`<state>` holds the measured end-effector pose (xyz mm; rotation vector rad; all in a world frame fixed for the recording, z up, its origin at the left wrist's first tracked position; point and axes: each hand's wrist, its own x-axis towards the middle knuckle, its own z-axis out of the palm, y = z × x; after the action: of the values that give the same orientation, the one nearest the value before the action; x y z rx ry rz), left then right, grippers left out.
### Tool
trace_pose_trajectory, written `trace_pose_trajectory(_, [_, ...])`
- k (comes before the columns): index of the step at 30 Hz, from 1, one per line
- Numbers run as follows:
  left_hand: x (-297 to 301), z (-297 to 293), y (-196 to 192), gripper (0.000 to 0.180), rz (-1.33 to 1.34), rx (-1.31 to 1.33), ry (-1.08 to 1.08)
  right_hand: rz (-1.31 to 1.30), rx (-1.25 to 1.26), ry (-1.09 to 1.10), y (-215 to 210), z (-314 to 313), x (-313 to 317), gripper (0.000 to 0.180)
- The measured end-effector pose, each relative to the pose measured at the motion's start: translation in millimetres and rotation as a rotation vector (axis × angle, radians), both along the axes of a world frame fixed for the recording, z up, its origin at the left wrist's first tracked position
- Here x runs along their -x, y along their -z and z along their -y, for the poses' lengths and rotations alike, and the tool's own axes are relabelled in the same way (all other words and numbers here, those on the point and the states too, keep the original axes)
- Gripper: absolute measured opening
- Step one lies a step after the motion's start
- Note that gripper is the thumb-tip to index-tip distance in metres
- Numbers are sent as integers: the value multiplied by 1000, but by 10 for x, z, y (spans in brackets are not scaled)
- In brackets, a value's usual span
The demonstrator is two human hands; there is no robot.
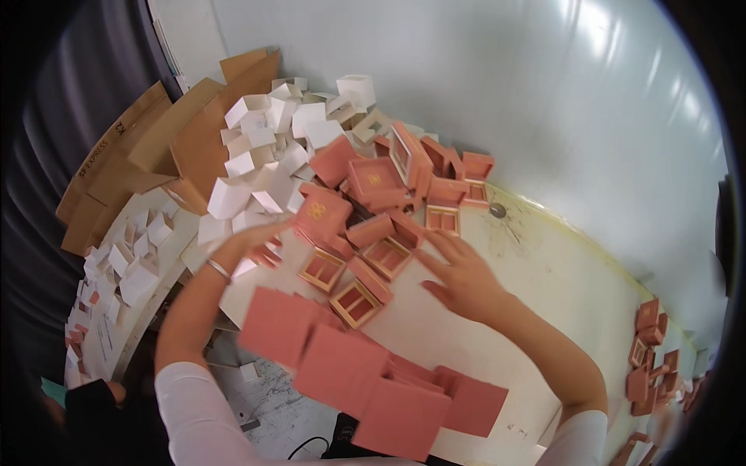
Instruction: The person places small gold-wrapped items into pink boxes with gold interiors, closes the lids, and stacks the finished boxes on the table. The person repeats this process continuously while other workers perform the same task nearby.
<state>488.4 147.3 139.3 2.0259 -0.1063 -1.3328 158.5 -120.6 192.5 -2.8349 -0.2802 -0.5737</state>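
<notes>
A pile of coral-pink boxes with gold-edged, divided insides lies on the white table before me. My left hand is stretched out beside a closed pink box with a gold emblem. Its fingers are apart, and I cannot tell whether the tips touch that box. Spread fingers of my right hand reach along the pile's right side, close to an open pink box. Two more open boxes, one by the left hand and a nearer box, stand between my hands.
Several large pink pieces lie along the near table edge. White cartons are heaped behind on the left, beside brown cardboard. Another table at left holds more white cartons. More pink boxes sit at far right.
</notes>
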Motion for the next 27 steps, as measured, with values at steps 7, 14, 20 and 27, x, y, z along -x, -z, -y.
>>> trace_pose_trajectory(7, [-23,253,522,115,-498,326,-50,-235,140,-144,42,-590,-2482,23])
trace_pose_trajectory(14, [225,257,705,85,-484,268,-436,-757,780,168,1074,-1153,-3663,46])
trace_pose_trajectory(20, [388,641,772,53,-387,356,-433,-754,585,177,1000,-862,-3373,51])
trace_pose_trajectory(27, [721,1046,738,56,-479,326,-147,-736,778,159,1116,-481,-2737,36])
